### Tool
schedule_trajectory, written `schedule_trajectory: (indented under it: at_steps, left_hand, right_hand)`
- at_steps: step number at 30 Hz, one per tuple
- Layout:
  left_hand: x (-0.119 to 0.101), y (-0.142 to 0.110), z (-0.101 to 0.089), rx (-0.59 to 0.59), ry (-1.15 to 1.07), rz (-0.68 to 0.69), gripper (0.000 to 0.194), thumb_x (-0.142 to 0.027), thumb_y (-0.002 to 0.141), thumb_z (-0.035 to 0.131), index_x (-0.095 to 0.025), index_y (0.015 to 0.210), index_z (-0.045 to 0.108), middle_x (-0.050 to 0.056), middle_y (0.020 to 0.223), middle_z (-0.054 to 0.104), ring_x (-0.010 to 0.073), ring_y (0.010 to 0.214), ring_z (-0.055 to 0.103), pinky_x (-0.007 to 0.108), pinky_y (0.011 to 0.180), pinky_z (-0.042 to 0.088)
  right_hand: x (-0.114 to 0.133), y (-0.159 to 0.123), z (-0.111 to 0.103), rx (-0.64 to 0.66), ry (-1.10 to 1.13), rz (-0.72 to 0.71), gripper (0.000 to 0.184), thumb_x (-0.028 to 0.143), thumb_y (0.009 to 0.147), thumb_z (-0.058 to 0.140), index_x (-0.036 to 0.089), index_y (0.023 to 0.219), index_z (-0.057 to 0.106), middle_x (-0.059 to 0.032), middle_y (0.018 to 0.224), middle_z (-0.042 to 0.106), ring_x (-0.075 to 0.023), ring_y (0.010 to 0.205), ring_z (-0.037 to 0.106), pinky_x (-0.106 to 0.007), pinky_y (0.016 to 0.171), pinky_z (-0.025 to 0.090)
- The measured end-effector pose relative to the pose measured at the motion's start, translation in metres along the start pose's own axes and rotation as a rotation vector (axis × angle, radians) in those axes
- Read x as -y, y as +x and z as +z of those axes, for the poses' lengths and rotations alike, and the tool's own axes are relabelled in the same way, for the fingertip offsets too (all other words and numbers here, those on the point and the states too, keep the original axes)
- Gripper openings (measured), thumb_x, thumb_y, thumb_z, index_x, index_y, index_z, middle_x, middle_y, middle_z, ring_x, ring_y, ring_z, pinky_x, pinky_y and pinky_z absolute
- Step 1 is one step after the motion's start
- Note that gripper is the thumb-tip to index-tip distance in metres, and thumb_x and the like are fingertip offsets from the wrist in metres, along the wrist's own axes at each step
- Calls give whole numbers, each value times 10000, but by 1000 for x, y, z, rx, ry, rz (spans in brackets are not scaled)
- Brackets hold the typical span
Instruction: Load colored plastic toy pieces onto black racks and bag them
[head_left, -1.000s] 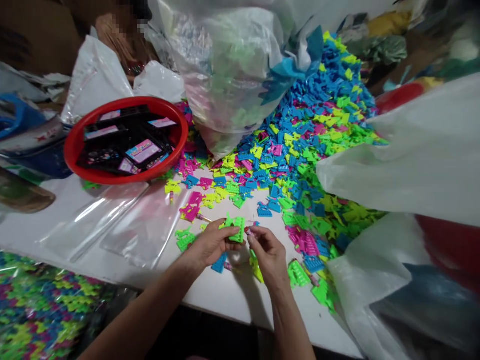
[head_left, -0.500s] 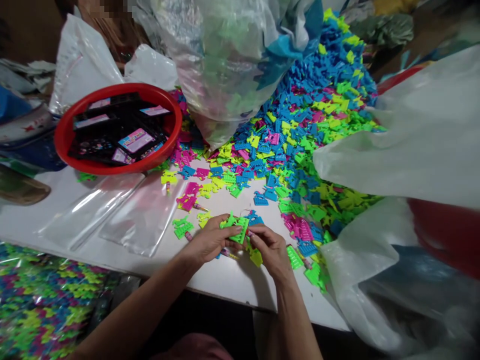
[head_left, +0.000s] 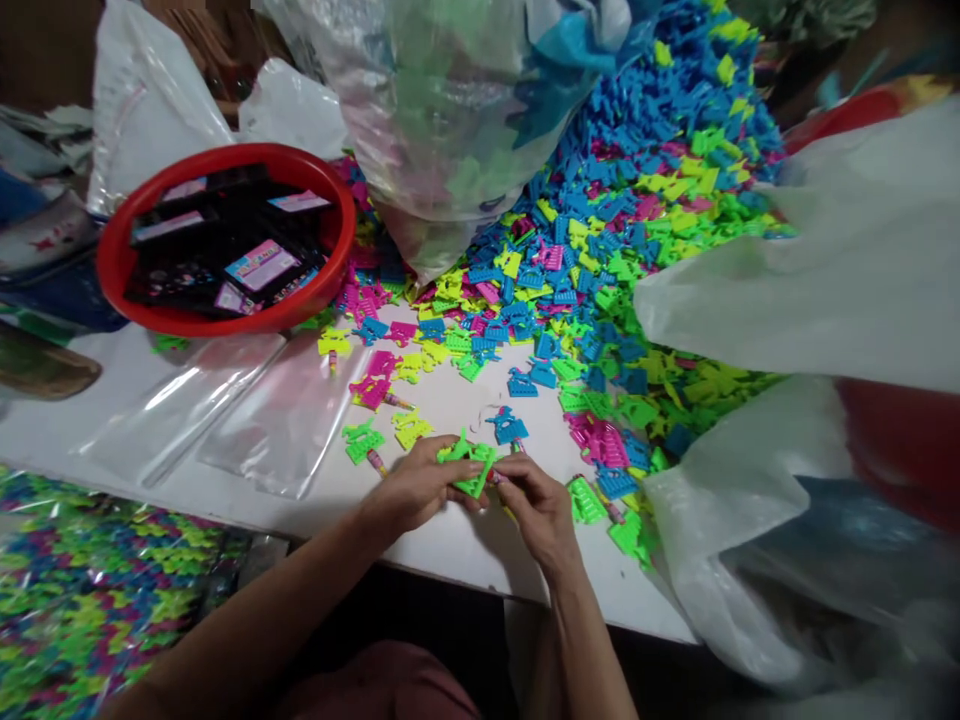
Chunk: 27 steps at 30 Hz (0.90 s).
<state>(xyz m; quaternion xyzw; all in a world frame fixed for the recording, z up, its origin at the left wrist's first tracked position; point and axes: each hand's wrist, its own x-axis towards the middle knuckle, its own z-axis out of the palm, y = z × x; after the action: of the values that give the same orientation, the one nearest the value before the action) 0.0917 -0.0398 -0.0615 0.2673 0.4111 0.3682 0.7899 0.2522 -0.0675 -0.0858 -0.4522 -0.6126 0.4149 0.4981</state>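
My left hand (head_left: 411, 487) is closed on a bright green plastic toy piece (head_left: 472, 472), holding it above the white table. My right hand (head_left: 538, 500) meets it from the right, thumb and fingers pinched on a small printed tube (head_left: 495, 478) with a reddish end at the piece's edge; most of the tube is hidden. Just beyond my hands lies a blue piece (head_left: 508, 426). Left of them are a green piece (head_left: 363, 440), a yellow piece (head_left: 412, 430) and a small wrapped tube (head_left: 376, 462).
A large heap of blue, yellow, green and pink pieces (head_left: 600, 220) covers the table's back and right. A red basin (head_left: 225, 325) of black printed packs stands left, behind clear plastic bags (head_left: 292, 450). A full translucent sack (head_left: 450, 120) looms behind; white sacks (head_left: 825, 270) crowd the right.
The view has tilted slightly, so the table things sit a little higher. Both hands stay together at the green piece, now covering more of the yellow piece beneath them.
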Motion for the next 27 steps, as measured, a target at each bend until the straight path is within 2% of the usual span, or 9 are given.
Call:
schedule_trajectory:
  at_steps: [4,9,12,15,18,20,23,26,27]
  left_hand:
    - [4,-5,6,-21,-27,9,434,-377,487,836,-128,720,567,2,579,617,125,464,591,216,428,465]
    - [21,-5,3,-223,227,94,416,-367,492,837,-144,682,543,-36,542,583,123,455,593,208,425,487]
    - [28,-2,0,-237,312,84,406,-379,513,823,-157,697,537,-48,555,582,122,461,598,210,432,500]
    - [20,1,0,-252,387,87,419,-398,538,808,-170,738,520,-59,551,568,126,469,597,204,421,482]
    - [-2,3,-4,-243,465,84,485,-464,564,786,-164,846,530,-36,620,611,157,512,632,232,463,495]
    - [-19,3,-14,-186,573,34,564,-524,599,746,-148,971,550,16,710,668,190,540,654,291,530,528]
    - [-40,-5,-42,-170,853,41,668,-605,651,656,-171,1150,561,101,941,712,263,690,693,377,627,556]
    - [-54,-15,-74,-383,1249,267,659,-648,706,537,-233,1219,540,92,1138,668,346,1014,639,490,849,519]
    - [-58,-18,-82,-465,1373,340,647,-654,729,490,-235,1221,532,91,1169,654,362,1085,602,524,908,485]
  right_hand:
    - [9,-2,-6,35,-132,-88,95,210,868,581,234,898,667,-13,795,644,-140,722,597,-249,617,465]
    - [0,-16,-8,101,-319,-137,140,187,909,523,222,981,638,-40,847,638,-156,781,591,-273,657,474]
    - [-5,-22,-4,85,-366,-122,143,199,923,501,217,988,628,-47,852,635,-160,782,586,-288,678,483]
    - [-2,-18,2,63,-382,-113,151,221,934,485,216,970,631,-46,839,638,-163,787,585,-298,710,490]
    - [2,-1,-1,68,-357,-155,175,262,944,482,220,1034,626,-46,890,649,-162,846,592,-292,761,494]
    - [0,16,-20,98,-398,-160,234,315,929,515,213,1120,604,-59,975,645,-164,884,598,-289,784,498]
    - [-9,44,-78,34,-684,-6,298,319,932,490,186,1182,583,-86,1070,633,-172,909,610,-288,798,499]
    - [-27,77,-148,14,-1255,362,317,201,949,393,158,1187,597,-106,1115,641,-181,1023,590,-261,873,456]
    - [-34,88,-168,14,-1342,431,337,154,937,377,129,1189,599,-133,1128,637,-195,1056,579,-262,891,441]
